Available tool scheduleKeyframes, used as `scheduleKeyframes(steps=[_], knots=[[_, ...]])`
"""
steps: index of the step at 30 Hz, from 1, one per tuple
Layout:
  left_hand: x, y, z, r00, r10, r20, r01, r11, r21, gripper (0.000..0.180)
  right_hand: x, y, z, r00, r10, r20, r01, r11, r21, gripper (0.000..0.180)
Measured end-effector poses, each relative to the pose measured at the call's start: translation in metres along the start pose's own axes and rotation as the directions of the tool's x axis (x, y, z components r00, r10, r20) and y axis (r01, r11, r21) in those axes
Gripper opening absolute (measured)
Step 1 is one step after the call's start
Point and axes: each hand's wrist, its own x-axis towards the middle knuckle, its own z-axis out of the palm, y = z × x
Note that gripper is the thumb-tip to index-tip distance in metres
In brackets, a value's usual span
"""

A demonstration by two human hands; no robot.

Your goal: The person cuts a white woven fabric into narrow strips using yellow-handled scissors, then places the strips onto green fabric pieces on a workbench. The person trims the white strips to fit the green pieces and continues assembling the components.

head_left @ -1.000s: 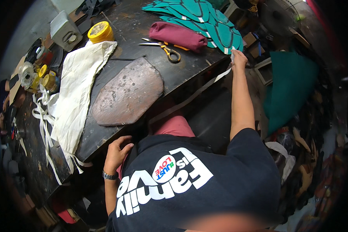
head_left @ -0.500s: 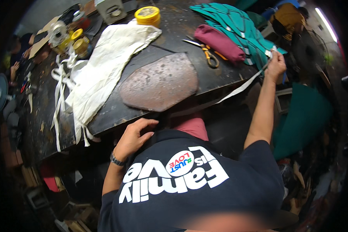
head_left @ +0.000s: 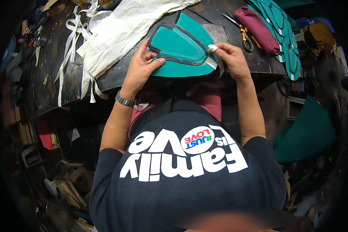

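Observation:
A teal fabric panel (head_left: pixel 178 44) with dark borders lies over the worn grey-brown board (head_left: pixel 216 33) at the table's front edge. My left hand (head_left: pixel 139 69) grips the panel's left edge, its thumb on top and fingers at the border. On the other side, my right hand (head_left: pixel 234 60) pinches the end of a thin whitish strip (head_left: pixel 220 66) close to the panel's right edge. The strip hangs down from the fingertips. A short white patch shows on the panel's lower right border beside it.
Off-white cloth (head_left: pixel 116 36) with dangling ties covers the table's left part. Scissors (head_left: pixel 243 34) with yellow-and-black handles lie beside a maroon roll (head_left: pixel 257 31). More teal panels (head_left: pixel 278 27) are stacked at right. Green material (head_left: pixel 305 131) hangs below, past the table's right end.
A teal panel has come onto the board. My left hand has risen from my lap to its edge, and my right hand has moved left from the panel stack with the strip.

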Motion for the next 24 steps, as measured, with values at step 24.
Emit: scheduleKeyframes(steps=[24], knots=[[-0.011,0.026,0.045,0.895,0.432,0.113,-0.422,0.738,0.526,0.023,-0.010,-0.020,0.075,0.979,0.206,0.002,-0.206,0.978,-0.013,0.015]])
